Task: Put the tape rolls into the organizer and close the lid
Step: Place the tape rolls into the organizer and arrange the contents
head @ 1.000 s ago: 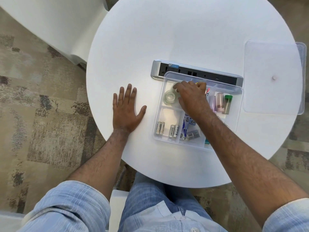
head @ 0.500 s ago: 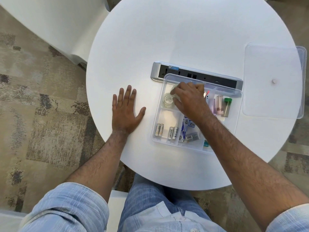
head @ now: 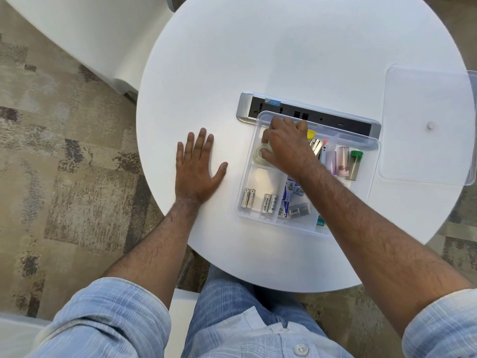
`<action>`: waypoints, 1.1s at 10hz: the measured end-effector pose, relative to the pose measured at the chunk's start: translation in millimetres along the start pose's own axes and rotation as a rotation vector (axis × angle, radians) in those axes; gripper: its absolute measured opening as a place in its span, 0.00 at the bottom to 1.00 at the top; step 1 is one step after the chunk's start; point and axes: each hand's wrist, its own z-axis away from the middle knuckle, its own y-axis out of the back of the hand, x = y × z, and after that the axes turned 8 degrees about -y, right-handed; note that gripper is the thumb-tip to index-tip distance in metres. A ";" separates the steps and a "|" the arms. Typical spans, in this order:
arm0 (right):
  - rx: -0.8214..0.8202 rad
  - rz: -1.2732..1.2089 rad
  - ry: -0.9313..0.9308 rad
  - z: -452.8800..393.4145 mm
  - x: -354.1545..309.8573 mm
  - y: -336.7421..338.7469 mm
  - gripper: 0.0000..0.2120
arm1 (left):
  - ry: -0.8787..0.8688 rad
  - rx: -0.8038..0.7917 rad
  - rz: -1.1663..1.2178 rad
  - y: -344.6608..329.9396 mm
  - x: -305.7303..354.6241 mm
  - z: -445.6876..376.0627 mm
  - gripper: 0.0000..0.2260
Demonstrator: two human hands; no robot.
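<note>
Clear tape roll (head: 259,154) sits in the far-left compartment of the clear organizer (head: 371,177), and the right hand (head: 289,148) is right on top of it — fingers curled down, thumb and fingertips touching the roll's rim; whether they actually pinch it, I cannot tell. The hand covers most of that compartment, so any second roll under it is hidden. In the near-left compartment, four batteries (head: 259,201) lie in two pairs. Next one over, small staple boxes (head: 295,206) in a jumble. Along the far side, a yellow tip (head: 311,134) pokes out beside the knuckles, then tubes with a green cap (head: 357,153) further right. The lid (head: 426,125) is off, lying flat on the round white table (head: 284,47) to the right of the organizer, its edge overhanging the tabletop. A power strip (head: 247,107) sits just behind the organizer. Left hand (head: 197,167) — flat on the table, fingers spread, holding nothing, well clear of the organizer.
</note>
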 end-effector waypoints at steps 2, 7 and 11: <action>-0.027 0.011 0.026 5.3 3.3 -0.9 0.12 | 0.000 -0.003 0.002 -0.7 0.0 0.2 0.35; 0.016 0.086 0.022 6.1 -6.5 -1.1 0.11 | -0.003 0.007 0.010 0.1 0.1 0.2 0.34; 0.007 0.081 0.042 5.6 -6.4 -0.5 0.12 | -0.005 0.015 0.013 -0.8 -0.5 0.7 0.34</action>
